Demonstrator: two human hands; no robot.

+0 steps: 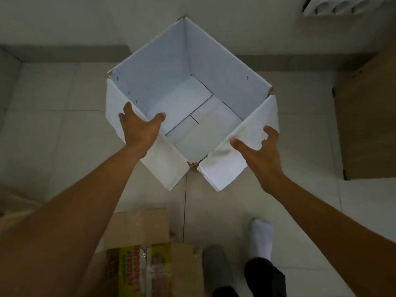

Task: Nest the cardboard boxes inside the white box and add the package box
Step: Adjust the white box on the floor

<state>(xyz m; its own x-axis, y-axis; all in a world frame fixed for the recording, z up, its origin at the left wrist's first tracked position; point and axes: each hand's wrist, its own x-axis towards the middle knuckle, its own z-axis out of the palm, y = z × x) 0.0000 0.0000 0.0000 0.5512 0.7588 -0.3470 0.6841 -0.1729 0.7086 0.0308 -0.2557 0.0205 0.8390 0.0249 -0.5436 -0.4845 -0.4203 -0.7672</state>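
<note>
A large white box [222, 82] stands open on the tiled floor, one corner pointing at me, with nothing inside it. Its two near flaps are folded outward and down. My left hand [140, 127] grips the near-left rim, thumb inside the box and fingers on the outer flap. My right hand [260, 146] hovers at the near-right flap with fingers spread, at most touching it. A brown cardboard box [137, 228] with a colourful printed side lies on the floor near my feet, at the bottom centre.
A brown wooden door or cabinet panel [368, 116] stands at the right. The walls meet in a corner just behind the white box. My feet, one in a white sock [262, 236], stand on the floor at the bottom right.
</note>
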